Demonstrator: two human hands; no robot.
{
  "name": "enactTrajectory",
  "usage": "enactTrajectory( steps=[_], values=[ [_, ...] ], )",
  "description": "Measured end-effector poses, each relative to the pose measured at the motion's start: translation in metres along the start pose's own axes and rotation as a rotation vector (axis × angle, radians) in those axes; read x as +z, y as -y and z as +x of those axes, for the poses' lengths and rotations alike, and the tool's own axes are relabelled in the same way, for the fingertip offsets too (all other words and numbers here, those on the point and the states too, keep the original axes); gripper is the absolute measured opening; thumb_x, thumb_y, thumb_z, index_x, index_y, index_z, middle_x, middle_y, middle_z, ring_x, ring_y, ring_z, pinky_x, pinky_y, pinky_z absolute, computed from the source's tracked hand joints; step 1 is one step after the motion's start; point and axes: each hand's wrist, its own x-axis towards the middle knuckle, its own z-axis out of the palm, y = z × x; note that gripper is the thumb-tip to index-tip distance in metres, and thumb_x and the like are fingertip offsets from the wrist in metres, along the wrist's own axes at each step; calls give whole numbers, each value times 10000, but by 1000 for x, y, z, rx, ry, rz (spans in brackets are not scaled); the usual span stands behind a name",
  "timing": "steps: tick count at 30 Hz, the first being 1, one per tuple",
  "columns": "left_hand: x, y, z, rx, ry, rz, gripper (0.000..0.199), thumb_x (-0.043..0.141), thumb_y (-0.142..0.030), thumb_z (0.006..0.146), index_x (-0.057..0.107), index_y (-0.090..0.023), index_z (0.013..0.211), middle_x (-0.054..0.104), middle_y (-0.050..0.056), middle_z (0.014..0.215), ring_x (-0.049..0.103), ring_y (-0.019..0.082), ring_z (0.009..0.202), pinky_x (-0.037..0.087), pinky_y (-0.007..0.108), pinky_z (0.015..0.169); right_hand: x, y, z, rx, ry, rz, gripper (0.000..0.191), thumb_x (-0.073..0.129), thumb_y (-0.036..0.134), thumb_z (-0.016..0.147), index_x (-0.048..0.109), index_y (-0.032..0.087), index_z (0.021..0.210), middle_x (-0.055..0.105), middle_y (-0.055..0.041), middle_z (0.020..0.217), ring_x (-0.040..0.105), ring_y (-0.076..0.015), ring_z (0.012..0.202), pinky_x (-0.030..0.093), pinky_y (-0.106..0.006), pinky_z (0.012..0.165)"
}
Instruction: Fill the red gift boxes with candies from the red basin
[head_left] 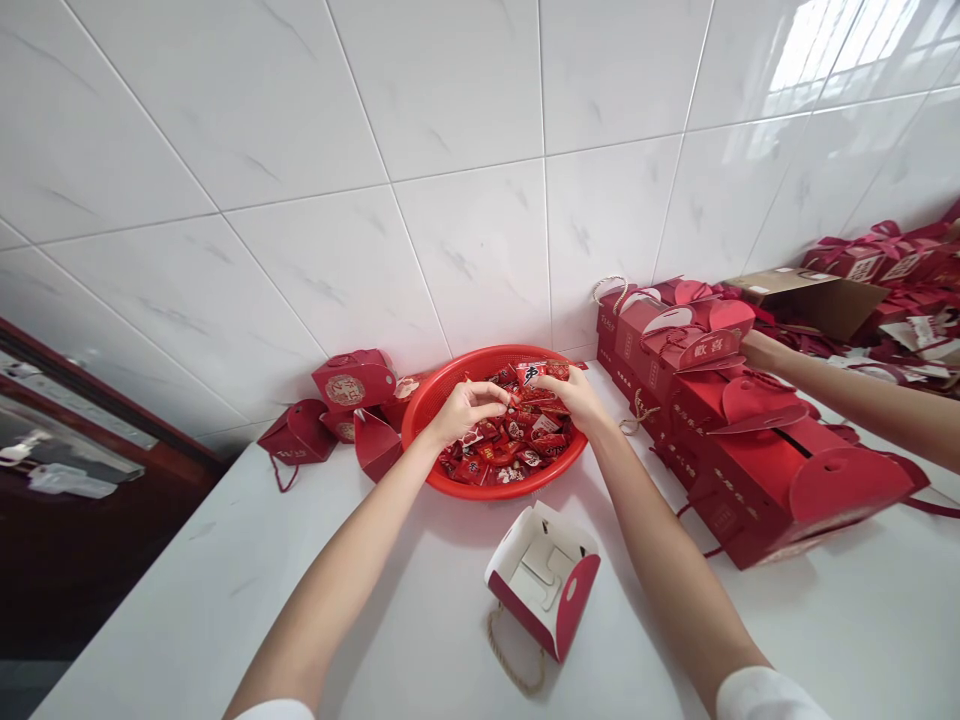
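A red plastic basket full of small wrapped candies stands on the white counter. Over its left side, my left hand pinches a small red-wrapped candy between thumb and fingers. My right hand is over the basket's right side, its fingers closed on a red candy packet with a black character. Nearer to me, an open red gift box shows its white inside, and a rope handle lies beside it.
Red gift boxes form rows on the right, where another person's arm reaches in. Several smaller red boxes stand left of the basket. A brown carton sits farther right. The tiled wall rises behind.
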Motion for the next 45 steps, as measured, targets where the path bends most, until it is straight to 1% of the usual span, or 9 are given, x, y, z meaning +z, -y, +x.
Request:
enactTrajectory(
  steps=[6,11,14,18,21,24,32,39,45],
  values=[
    [-3,10,4,-2,-54,109,214,724,-314,673,726,-171,831,769,64,947,699,229,896,548,387,872,1,1,-1,8,10,10,274,761,301,588,707,180,828,746,-41,839,678,-208,762,544,-327,723],
    [-6,19,5,-51,95,550,130,573,-131,632,679,-206,643,731,10,712,661,204,725,531,348,797,1,0,-1,12,7,-11,283,758,304,598,694,182,845,744,-40,821,680,-208,753,544,-328,722],
    [-3,18,4,-56,174,582,148,565,-113,606,671,-213,580,721,8,671,653,203,695,521,319,766,1,0,-1,14,5,-18,278,752,302,601,691,184,845,749,-39,823,683,-212,760,545,-326,717],
    [8,12,-2,-3,416,582,205,629,-164,647,767,-213,790,767,26,876,686,213,823,512,282,796,1,-1,0,11,8,-10,272,753,294,594,692,188,837,755,-42,840,702,-237,819,553,-333,731],
    [20,8,-6,44,639,666,475,721,-205,632,756,-249,1103,737,58,1121,683,264,989,507,306,873,1,-1,0,-5,11,-16,272,747,286,602,693,197,852,757,-43,857,711,-255,866,557,-343,744],
    [28,7,-7,43,678,847,644,732,-211,631,684,-256,1272,674,106,1263,647,327,1111,497,345,911,1,-2,1,5,10,-16,294,747,280,597,697,193,874,760,-50,872,710,-254,855,555,-343,732],
    [20,11,3,-105,454,1061,555,660,-153,684,688,-235,1232,763,91,945,706,331,894,503,348,756,1,-1,0,8,19,-23,287,745,292,596,693,189,858,752,-47,859,698,-240,816,545,-340,730],
    [-6,21,11,-62,94,750,464,631,-110,705,690,-207,1155,744,57,1157,689,260,1007,511,327,918,1,1,-1,8,25,-29,258,730,297,604,683,183,830,740,-40,805,675,-214,751,542,-333,724],
    [-7,24,11,-69,-56,783,422,657,-116,760,677,-215,1170,732,55,1181,668,255,1103,485,379,1014,2,2,-2,18,21,-28,268,743,299,598,690,182,833,737,-30,803,679,-206,746,539,-325,733]
  ],
)
